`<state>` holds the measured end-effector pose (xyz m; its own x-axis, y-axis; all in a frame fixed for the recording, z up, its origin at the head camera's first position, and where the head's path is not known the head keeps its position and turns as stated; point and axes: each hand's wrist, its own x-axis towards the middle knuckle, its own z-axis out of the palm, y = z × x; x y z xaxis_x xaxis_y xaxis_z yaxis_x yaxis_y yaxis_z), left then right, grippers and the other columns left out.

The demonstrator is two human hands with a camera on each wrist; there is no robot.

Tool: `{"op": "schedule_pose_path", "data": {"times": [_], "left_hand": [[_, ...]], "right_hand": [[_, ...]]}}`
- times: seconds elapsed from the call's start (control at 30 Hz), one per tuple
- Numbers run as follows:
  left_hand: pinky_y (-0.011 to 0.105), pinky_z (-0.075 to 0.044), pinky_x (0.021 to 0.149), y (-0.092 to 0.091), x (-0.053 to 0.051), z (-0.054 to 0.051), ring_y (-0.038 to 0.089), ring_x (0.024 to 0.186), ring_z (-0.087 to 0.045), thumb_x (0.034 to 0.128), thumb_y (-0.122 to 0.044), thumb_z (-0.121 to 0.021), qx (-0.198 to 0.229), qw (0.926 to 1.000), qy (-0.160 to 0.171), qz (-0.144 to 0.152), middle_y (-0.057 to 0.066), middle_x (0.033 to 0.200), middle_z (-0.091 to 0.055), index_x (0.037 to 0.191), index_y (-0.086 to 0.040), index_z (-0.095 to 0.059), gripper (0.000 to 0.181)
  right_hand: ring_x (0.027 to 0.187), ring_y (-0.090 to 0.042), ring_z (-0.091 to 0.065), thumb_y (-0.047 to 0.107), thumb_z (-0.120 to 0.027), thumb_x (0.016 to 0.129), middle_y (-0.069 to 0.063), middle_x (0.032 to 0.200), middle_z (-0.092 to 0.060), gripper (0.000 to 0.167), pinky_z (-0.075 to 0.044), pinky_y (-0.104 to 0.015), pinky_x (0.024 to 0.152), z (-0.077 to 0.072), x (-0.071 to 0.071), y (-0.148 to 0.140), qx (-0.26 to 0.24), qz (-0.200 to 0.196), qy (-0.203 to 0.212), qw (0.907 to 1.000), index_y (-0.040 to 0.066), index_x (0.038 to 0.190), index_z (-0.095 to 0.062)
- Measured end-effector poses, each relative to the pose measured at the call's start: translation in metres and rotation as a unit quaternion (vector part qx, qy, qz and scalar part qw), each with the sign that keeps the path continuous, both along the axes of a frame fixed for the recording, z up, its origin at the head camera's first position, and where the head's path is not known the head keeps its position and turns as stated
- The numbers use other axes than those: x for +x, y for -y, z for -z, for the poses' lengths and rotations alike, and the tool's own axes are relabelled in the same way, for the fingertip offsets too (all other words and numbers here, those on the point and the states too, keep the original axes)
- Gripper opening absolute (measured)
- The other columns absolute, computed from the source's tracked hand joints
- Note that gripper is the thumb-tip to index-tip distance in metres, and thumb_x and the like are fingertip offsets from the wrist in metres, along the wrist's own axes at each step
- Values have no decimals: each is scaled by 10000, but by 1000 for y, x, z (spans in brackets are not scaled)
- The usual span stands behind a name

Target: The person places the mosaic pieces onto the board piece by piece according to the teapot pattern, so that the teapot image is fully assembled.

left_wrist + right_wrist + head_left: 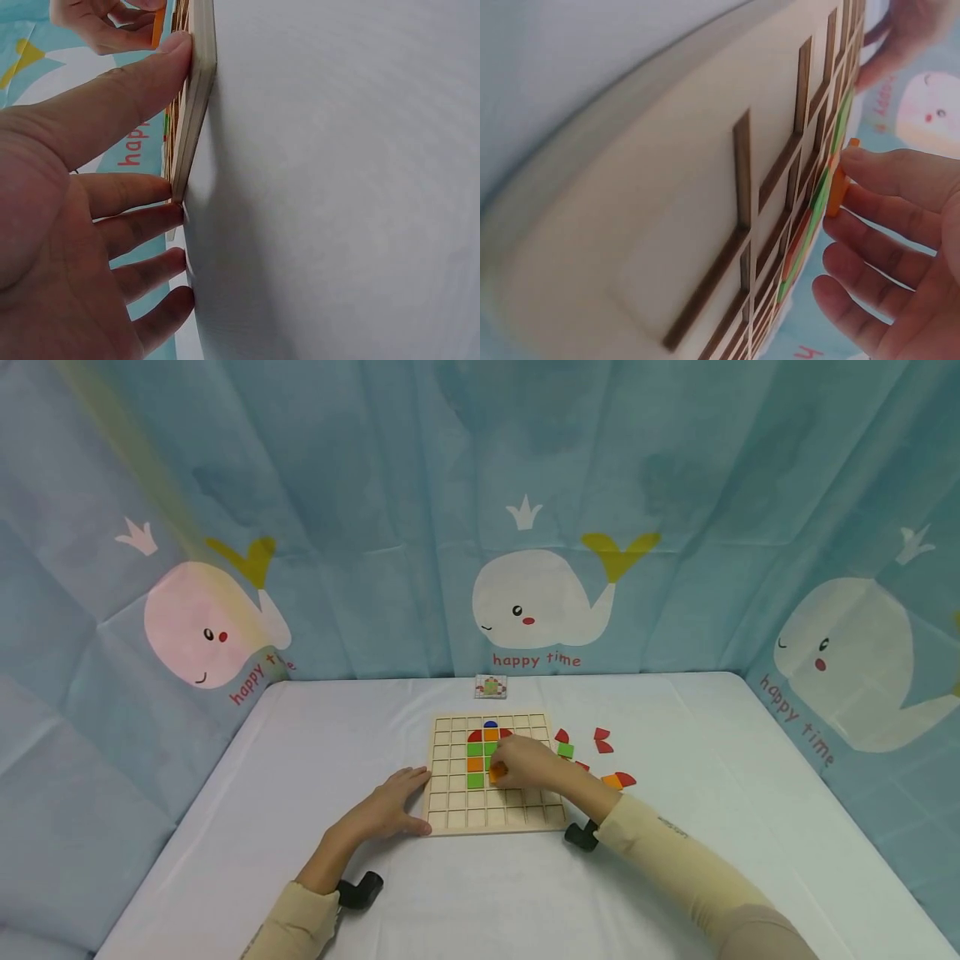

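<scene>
A wooden grid board (450, 802) lies on the table. On it, a blue half-round piece (491, 724) tops a column of tiles, including an orange square (475, 764), a green square (476, 781) and a red curved piece (476, 737). My right hand (528, 764) pinches an orange square tile (838, 191) between thumb and fingers, tilted at the board's surface; the hand covers some tiles beneath. My left hand (386, 806) touches the board's left edge, thumb and fingers spread and fairly straight along its side.
Right of the board lie several loose pieces, among them a green square (566, 750), a red curved piece (602, 733) and an orange piece (612, 782). A small picture card (491, 687) sits at the table's back edge, before a whale-print curtain (420, 568).
</scene>
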<state>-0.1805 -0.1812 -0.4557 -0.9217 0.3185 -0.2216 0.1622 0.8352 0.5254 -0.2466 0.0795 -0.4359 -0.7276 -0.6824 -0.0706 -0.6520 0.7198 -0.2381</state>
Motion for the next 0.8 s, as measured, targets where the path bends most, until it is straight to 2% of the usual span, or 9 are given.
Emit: {"op": "schedule_pose_path", "data": {"times": [0.33,0.63,0.8], "left_hand": [[604,-266,1155,1,-1,1,393,1469,-252,716,-234,-857,14,10000,-10,8,143,1559,-368,1474,-34,-404,906],[601,-267,1156,0,-1,-1,399,1469,-249,712,-235,-859,-28,10000,8,6,151,1559,-364,1473,-31,-403,910],[598,-258,1163,-1,-2,0,401,1470,-247,712,-247,-860,-47,10000,10,-2,154,1558,-364,1473,-29,-403,914]], "right_hand": [[798,-106,-514,231,-749,846,12,920,-668,210,-490,-229,740,3,1,7,201,-29,36,9998,131,1030,-767],[815,-114,-544,194,-750,848,1,930,-677,195,-523,-249,791,5,3,8,152,40,62,9999,125,1030,-771],[807,-111,-538,208,-735,859,8,922,-671,185,-511,-252,772,3,1,3,24,11,118,9999,120,1018,-767]]}}
